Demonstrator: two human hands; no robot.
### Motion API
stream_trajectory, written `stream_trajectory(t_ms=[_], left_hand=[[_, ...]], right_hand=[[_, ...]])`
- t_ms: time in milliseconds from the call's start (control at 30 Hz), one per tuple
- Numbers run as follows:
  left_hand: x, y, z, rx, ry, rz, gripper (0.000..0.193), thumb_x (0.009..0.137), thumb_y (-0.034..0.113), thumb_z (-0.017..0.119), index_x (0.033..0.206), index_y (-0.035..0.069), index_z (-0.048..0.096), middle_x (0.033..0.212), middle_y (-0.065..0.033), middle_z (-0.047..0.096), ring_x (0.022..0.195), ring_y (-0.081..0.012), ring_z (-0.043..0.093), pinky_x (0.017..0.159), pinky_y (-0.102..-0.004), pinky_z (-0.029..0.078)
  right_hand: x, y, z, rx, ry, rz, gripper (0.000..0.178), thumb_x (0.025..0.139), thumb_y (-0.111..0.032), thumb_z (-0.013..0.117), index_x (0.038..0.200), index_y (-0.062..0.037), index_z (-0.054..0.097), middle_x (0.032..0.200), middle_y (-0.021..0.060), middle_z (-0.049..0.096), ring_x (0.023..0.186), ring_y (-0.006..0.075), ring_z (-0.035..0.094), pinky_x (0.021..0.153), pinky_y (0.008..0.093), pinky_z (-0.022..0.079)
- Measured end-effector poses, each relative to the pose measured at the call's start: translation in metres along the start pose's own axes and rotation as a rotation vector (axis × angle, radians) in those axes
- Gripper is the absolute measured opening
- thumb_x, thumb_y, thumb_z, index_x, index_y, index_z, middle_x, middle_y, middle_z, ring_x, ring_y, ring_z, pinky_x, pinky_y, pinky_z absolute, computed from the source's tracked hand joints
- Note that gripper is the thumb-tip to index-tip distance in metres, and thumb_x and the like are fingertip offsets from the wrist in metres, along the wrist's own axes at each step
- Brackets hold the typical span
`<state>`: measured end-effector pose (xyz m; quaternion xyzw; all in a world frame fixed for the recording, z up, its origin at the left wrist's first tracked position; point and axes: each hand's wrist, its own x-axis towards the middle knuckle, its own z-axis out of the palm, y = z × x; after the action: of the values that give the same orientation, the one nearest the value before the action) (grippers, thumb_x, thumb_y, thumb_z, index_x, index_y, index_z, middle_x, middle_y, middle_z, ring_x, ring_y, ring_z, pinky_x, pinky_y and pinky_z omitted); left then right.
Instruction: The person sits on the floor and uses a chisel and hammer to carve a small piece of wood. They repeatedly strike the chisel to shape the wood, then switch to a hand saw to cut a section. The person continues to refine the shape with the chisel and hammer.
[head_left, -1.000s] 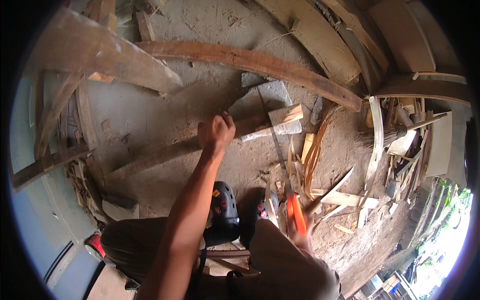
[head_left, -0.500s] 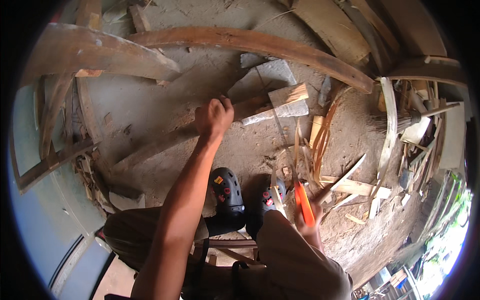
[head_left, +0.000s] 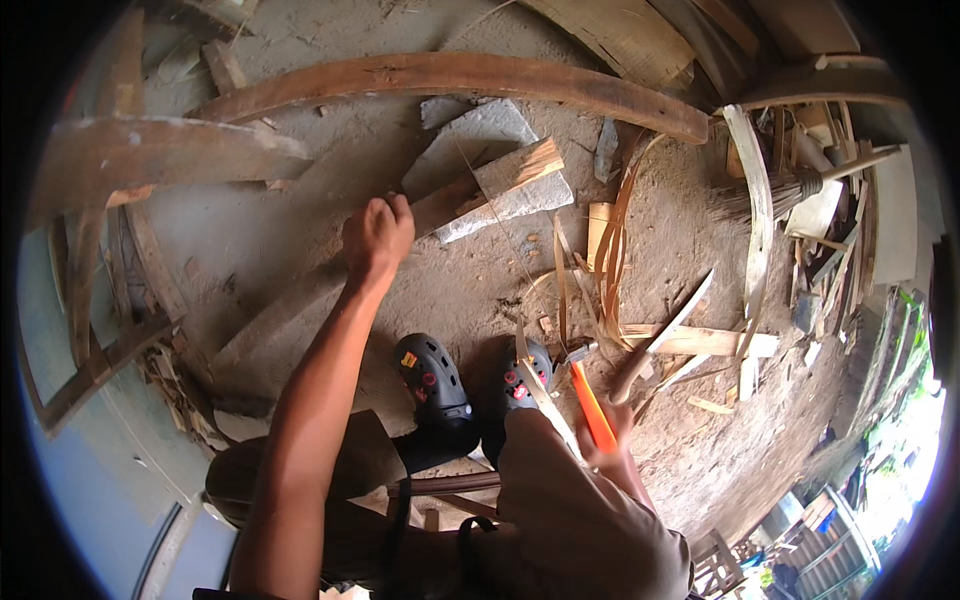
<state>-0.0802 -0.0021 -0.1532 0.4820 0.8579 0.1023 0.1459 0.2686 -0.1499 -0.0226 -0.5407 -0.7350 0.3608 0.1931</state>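
Note:
My left hand (head_left: 378, 238) is closed in a fist over a dark wooden board (head_left: 440, 207), pressing on it. The board's far right end shows pale, freshly cut wood and rests on a grey stone slab (head_left: 520, 205). My right hand (head_left: 612, 435), partly blurred, grips the orange handle of a handsaw (head_left: 592, 405) beside my right knee. Its thin blade is hard to make out and reaches up and left across the board near the pale end. Just right of that hand lies a curved knife (head_left: 668, 338) with a wooden handle.
A long curved brown beam (head_left: 450, 72) spans the far side. Thin wood strips (head_left: 612, 255) and a pale plank (head_left: 700, 341) lie on the dirt floor at right, with a broom (head_left: 775, 192) beyond. My dark clogs (head_left: 437, 378) stand below the board. Scrap wood is piled left.
The whole view has shifted, so the surroundings sit further left and higher. Against the board, the saw has been drawn back toward me. My left hand keeps its hold on the board.

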Motion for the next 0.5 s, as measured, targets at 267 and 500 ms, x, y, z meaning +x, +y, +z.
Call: stream_trajectory(t_ms=[267, 500], left_hand=[[-0.002, 0.0, -0.007, 0.089, 0.051, 0.093, 0.048, 0.092, 0.033, 0.044, 0.073, -0.004, 0.069, 0.076, -0.0293, 0.064, 0.077, -0.048, 0.066, 0.073, -0.0524, 0.053], [-0.003, 0.007, -0.007, 0.021, 0.067, -0.022, 0.05, 0.091, 0.034, 0.047, 0.067, -0.005, 0.067, 0.072, -0.0285, 0.065, 0.074, -0.0474, 0.066, 0.073, -0.0509, 0.054]], right_hand=[[0.131, -0.01, 0.051, 0.272, -0.062, 0.047, 0.017, 0.076, -0.021, 0.067, 0.078, -0.0047, 0.064, 0.063, 0.0188, 0.057, 0.057, 0.0384, 0.059, 0.055, 0.0424, 0.048], [0.004, 0.0, 0.015, 0.127, 0.119, -0.062, 0.004, 0.073, -0.005, 0.059, 0.072, -0.002, 0.061, 0.061, 0.0123, 0.058, 0.049, 0.0291, 0.056, 0.049, 0.0369, 0.044]])
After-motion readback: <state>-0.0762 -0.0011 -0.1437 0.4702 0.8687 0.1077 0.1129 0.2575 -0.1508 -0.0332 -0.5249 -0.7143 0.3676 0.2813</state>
